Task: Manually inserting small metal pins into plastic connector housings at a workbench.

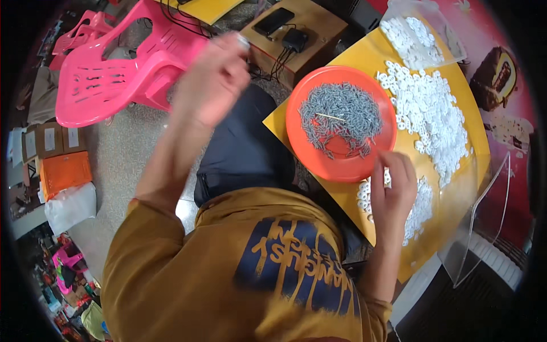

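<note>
My left hand (213, 85) is raised on the left, above the floor near a pink plastic chair, a little blurred. Its fingers are curled, with a small white plastic piece (243, 41) at the fingertips. My right hand (394, 185) is at the lower right rim of an orange round tray (293, 117). Its fingers are pinched together; what they hold, if anything, is too small to make out. Many small grey metal screws (347, 105) lie heaped in the tray, with a thin pale stick (330, 117) on top. White plastic pieces (421, 105) are spread beside it.
The tray stands on a yellow table (476, 122). A clear plastic container (419, 40) of white pieces is at its far end. The pink chair (97, 91) stands at left. A wooden box (319, 28) carries a phone (273, 21) and a black adapter with cables (294, 40).
</note>
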Motion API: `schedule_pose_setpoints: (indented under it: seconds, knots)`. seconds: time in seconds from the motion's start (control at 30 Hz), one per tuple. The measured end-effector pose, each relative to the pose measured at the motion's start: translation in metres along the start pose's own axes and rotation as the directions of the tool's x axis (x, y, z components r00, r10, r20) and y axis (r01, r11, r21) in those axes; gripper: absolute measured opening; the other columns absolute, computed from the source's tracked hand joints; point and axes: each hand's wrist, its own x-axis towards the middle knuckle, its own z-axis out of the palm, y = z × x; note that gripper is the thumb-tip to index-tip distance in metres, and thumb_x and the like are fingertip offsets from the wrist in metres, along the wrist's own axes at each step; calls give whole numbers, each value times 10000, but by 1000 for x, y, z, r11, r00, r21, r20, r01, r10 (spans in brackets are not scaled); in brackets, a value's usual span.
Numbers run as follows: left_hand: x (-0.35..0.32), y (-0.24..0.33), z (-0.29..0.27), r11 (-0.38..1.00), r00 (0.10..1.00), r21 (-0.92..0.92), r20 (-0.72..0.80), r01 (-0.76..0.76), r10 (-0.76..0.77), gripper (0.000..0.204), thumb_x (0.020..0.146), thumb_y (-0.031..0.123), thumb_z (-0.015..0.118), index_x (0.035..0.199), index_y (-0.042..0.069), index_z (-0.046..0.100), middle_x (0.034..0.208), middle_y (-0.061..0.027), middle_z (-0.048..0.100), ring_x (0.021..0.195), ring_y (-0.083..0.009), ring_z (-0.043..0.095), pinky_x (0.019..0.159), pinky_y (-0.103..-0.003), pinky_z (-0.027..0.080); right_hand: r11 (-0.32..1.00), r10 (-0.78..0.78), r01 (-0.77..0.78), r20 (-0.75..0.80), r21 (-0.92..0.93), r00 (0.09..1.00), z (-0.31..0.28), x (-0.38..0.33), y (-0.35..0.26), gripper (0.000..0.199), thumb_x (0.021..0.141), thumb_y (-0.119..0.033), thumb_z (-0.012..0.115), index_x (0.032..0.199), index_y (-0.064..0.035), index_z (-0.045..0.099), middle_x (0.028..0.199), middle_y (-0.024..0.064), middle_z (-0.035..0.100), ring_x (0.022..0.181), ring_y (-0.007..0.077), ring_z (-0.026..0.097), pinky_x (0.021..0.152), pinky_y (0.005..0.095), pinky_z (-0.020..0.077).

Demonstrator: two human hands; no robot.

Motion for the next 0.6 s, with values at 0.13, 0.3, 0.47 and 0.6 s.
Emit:
schedule_pose_setpoints:
  seconds: [0.13, 0.3, 0.47, 0.6]
  knots:
    - [-38, -70, 14, 957, 955, -33, -49, 290, -291, 105, 813, 66, 536, 913, 34, 528, 759, -12, 543, 524, -56, 447, 461, -177, 343, 964, -113, 131, 90, -232, 989, 13, 25, 5, 140, 702, -16, 589, 840, -8, 572, 824, 117, 561, 761, 286, 526, 700, 359, 408]
    - [-58, -65, 23, 952, 953, 82, 42, 295, -299, 119, 824, 84, 535, 932, 33, 538, 788, -19, 551, 531, -60, 439, 465, -178, 333, 950, -103, 151, 181, -272, 978, 25, 32, 17, 157, 683, -21, 610, 838, -10, 587, 816, 106, 568, 763, 280, 531, 713, 358, 413]
    - [-54, -48, 22, 968, 977, 171, 76, 183, -198, 117, 825, 84, 535, 926, 26, 545, 791, -20, 545, 553, -54, 426, 480, -170, 326, 981, -93, 121, 174, -155, 980, 28, 37, 28, 115, 668, 10, 617, 779, 7, 588, 741, 104, 563, 663, 254, 542, 603, 315, 433]
    - [-58, -56, 30, 955, 963, 162, 62, 249, -262, 122, 824, 80, 535, 929, 18, 538, 788, -16, 535, 557, -57, 425, 489, -170, 330, 997, -57, 65, 157, -44, 986, 29, 37, 29, 76, 677, 27, 612, 748, 22, 584, 695, 92, 548, 603, 204, 537, 553, 266, 425]
